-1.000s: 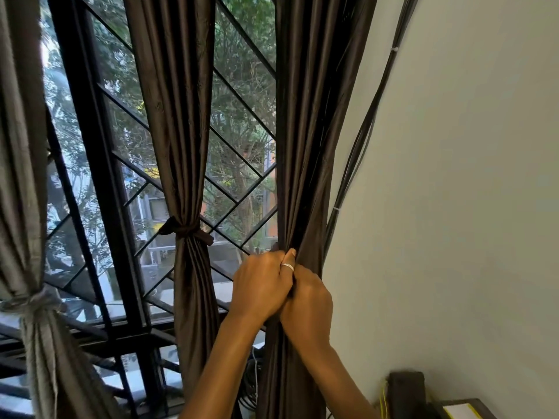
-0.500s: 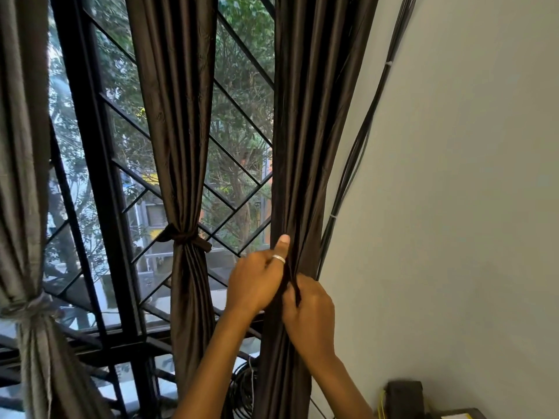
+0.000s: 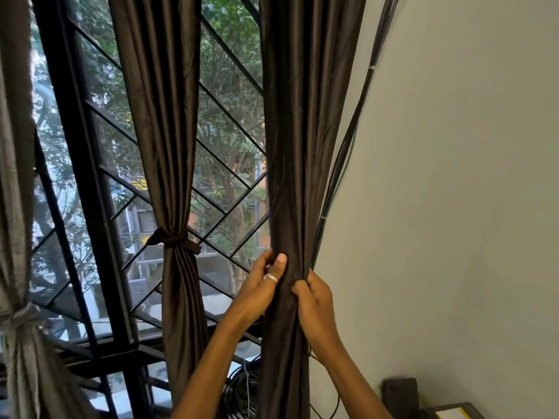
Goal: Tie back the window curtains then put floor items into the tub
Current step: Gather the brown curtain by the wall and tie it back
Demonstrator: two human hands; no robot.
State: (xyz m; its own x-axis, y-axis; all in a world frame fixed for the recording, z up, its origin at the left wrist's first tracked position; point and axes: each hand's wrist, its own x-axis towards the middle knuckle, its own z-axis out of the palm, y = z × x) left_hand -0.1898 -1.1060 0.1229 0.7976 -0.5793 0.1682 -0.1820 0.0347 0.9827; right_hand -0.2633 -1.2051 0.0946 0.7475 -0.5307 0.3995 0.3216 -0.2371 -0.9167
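A dark brown curtain (image 3: pixel 299 146) hangs at the right side of the window, gathered into a narrow bundle. My left hand (image 3: pixel 261 287), with a ring on the thumb, grips the bundle from its left side. From the right, my right hand (image 3: pixel 316 303) grips the same bundle slightly lower, fingers curled round the folds. A second dark brown curtain (image 3: pixel 169 146) hangs in the middle, bound by a knotted tie (image 3: pixel 172 238). At the far left a grey curtain (image 3: pixel 18 207) is also tied. No tie is visible on the held curtain.
A black window grille (image 3: pixel 90 176) with diagonal bars stands behind the curtains. Black cables (image 3: pixel 348 146) run down the grey wall (image 3: pixel 453 176) beside the right curtain. Coiled cable (image 3: pixel 242 391) lies below. A dark device (image 3: pixel 399 394) and a box corner sit at the bottom right.
My hands have parted from a close grasp at the curtain's front to either side of the bundle. The left thumb now lies across the fabric, and the right hand has shifted right.
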